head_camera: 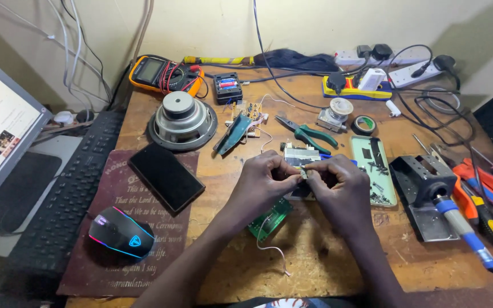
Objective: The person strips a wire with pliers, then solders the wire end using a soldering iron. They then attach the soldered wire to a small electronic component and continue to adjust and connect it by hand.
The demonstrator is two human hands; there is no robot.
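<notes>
Both hands pinching a small part at mid-table

Left hand (263, 181) and right hand (338, 185), fingers closed, pinch a small component (304, 171) above the green circuit board (270, 219); it might slip; thin white wires (269, 242) may snag.

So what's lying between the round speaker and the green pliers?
In the head view, a small circuit board and a teal part leaning against it lie between the speaker and the pliers.

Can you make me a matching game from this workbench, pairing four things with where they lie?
Things:
1. speaker
2. computer mouse
3. soldering iron
4. green circuit board

Places:
A. under the hands
B. on the dark mat, lower left
C. far right, on a metal stand
D. below the yellow multimeter

Pairs: 1-D, 2-B, 3-C, 4-A
</notes>
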